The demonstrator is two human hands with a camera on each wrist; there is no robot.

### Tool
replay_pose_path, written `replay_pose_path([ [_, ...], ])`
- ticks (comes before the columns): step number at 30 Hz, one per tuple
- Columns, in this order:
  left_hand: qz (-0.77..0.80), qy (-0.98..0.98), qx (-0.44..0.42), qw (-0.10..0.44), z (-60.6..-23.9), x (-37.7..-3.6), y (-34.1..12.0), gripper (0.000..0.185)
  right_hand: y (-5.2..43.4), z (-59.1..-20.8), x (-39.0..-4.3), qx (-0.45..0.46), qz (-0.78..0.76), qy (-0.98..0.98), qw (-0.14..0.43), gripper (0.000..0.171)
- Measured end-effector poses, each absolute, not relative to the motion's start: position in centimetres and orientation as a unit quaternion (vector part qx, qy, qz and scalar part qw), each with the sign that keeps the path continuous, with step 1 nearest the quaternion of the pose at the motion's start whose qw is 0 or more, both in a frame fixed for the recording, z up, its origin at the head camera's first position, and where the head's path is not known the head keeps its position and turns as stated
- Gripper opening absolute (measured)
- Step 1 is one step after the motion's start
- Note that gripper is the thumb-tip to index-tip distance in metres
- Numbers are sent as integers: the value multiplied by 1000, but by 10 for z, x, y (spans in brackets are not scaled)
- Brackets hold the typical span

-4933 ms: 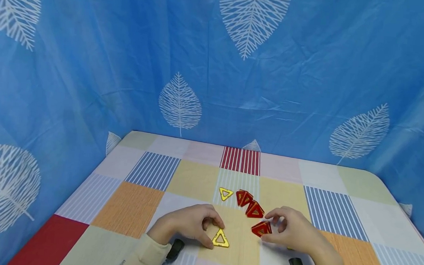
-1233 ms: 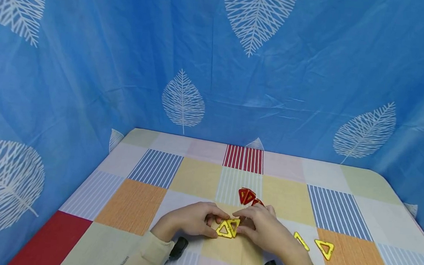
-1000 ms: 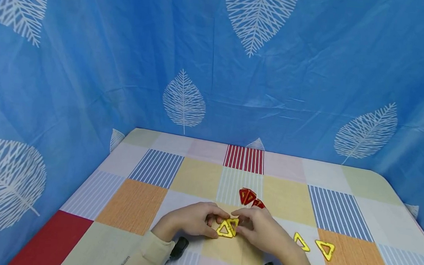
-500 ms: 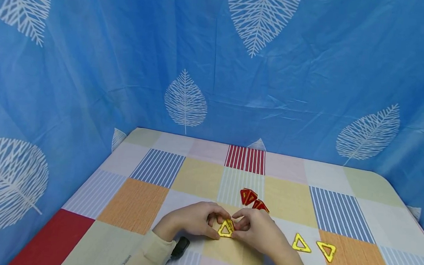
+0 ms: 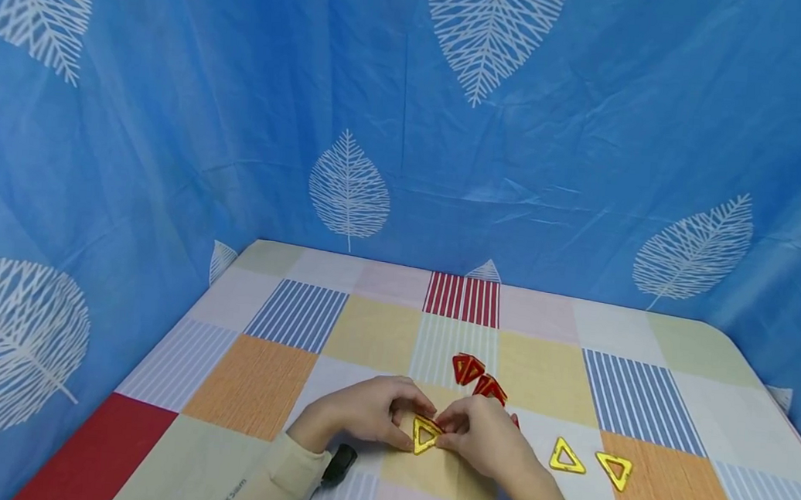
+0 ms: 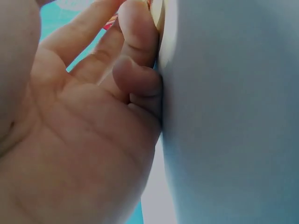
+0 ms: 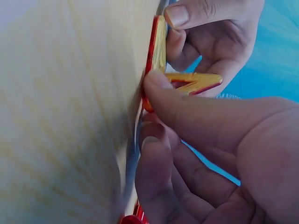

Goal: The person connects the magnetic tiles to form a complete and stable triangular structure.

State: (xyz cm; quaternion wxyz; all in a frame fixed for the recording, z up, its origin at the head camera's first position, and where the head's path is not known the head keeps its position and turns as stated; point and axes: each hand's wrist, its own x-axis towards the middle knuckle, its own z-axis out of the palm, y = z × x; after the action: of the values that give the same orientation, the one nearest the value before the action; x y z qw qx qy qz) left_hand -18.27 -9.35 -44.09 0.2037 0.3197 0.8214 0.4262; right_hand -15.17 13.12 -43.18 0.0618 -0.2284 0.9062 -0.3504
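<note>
Two loose yellow triangles (image 5: 565,457) and a red triangle cluster (image 5: 478,378) are counted. A yellow triangle pair (image 5: 424,434) is pinched by left hand (image 5: 361,414) and right hand (image 5: 488,442); their angled joint (image 7: 187,81) is shown only by the right wrist view.

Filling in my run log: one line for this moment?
left hand: pinches yellow triangles | right hand: pinches same | loose: two yellow tiles, red triangles | surface: checked tablecloth

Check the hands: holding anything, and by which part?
Both pinch joined yellow triangle tiles: left hand holds the flat tile's left edge, right hand the raised tile's right edge.
</note>
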Motion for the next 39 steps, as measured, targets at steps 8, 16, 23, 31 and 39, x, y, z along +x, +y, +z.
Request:
replay_pose_path([
  [8,419,824,319,211,-439,-184,-92,44,127,-431,-151,-198,-347,916,31,13],
  [16,401,832,325,203,-439,-183,-91,38,128,-428,-150,-190,-388,898,89,29],
  [23,404,826,330,213,-440,-182,-91,42,129,-427,-149,-184,-388,898,99,22],
  [31,426,811,331,225,-440,-181,-91,46,130,-427,-149,-184,-390,896,105,18],
  [39,420,819,319,226,-442,-180,-90,44,133,-427,-149,-185,-402,889,115,22],
])
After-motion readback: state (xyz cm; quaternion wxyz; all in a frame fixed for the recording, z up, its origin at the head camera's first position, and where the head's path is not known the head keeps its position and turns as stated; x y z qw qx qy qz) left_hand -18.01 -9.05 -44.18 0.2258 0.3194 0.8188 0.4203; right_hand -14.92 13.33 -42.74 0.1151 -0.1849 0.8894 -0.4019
